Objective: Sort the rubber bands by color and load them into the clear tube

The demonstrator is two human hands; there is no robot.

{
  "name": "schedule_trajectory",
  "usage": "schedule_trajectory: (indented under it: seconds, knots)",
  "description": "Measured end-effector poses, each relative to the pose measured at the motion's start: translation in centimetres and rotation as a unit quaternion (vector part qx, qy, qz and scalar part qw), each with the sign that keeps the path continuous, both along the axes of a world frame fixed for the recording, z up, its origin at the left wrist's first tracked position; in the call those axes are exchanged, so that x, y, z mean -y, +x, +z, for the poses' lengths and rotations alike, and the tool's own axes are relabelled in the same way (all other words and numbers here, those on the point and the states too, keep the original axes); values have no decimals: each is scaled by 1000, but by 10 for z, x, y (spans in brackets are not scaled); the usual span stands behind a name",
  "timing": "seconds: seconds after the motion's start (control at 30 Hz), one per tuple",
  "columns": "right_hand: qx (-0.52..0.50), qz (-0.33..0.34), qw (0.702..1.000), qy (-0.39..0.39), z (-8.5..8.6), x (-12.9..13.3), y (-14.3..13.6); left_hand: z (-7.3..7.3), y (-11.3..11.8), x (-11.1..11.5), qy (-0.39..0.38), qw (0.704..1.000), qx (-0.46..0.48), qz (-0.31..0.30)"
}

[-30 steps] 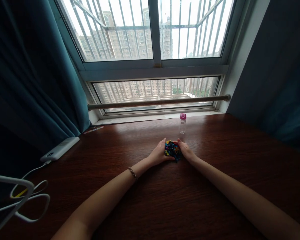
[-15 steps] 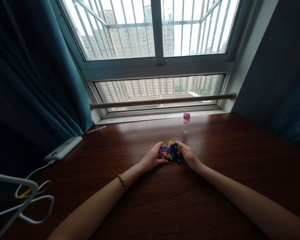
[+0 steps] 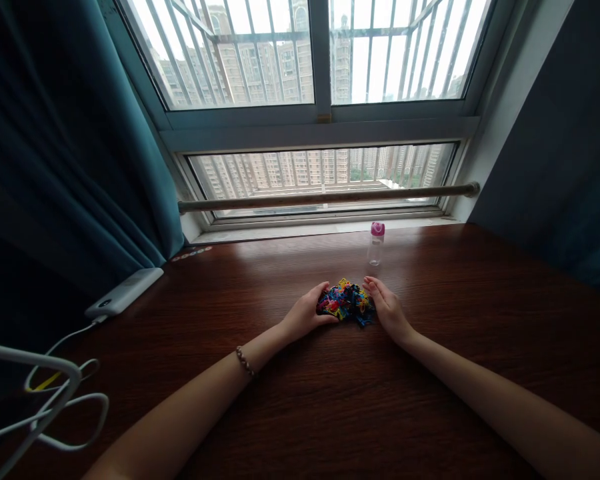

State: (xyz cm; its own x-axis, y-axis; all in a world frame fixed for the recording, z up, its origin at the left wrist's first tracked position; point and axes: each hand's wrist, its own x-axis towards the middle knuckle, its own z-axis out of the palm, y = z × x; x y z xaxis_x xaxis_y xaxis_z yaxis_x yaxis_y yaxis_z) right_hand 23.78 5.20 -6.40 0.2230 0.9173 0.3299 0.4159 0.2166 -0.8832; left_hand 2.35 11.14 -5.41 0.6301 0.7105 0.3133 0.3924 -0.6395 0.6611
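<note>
A heap of small, brightly coloured pieces (image 3: 347,301) lies on the dark wooden table (image 3: 330,400); single pieces are too small to make out. My left hand (image 3: 307,312) rests against the heap's left side, thumb and fingers spread around its edge, with a braided bracelet on the wrist. On the heap's right side is my right hand (image 3: 386,310), its fingers extended and the palm turned toward the pieces. Neither hand grips a piece that I can see. Behind the heap, slightly right, a clear bottle with a pink cap (image 3: 375,245) stands upright.
A white power bank (image 3: 125,293) with a cable lies at the table's left edge beside a blue curtain (image 3: 130,167). Thick white tubing or cable (image 3: 65,367) loops at the lower left. A barred window with a horizontal rail (image 3: 330,198) is behind the table.
My right hand has shifted slightly right, its fingers coming away from the top of the heap. More of the heap's right side shows. The camera view has moved a little.
</note>
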Motion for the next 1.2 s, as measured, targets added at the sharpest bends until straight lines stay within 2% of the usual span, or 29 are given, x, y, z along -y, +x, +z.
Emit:
schedule_trajectory:
  seconds: [0.1,0.3,0.43,0.53,0.67,0.73,0.93,1.2]
  knots:
    - [22,-14,1000,-2,7,4,-2,1,0,0,-3,1000,9,-8]
    - [27,59,998,2,17,10,-5,1,1,1,-7,1000,6,-6]
    - [42,68,997,6,17,11,-6,1,1,1,1,1000,-8,19]
    - [104,72,992,20,14,10,-6,1,1,2,18,999,-15,43]
    - [222,156,962,36,7,9,-6,1,0,2,29,998,-23,56]
    - [246,174,953,27,4,7,-5,2,0,3,25,998,-24,49]
    - [249,139,958,-13,0,0,5,6,1,6,22,1000,-12,-13]
    - [256,187,948,27,1,-18,-1,5,1,5,54,998,-29,-21]
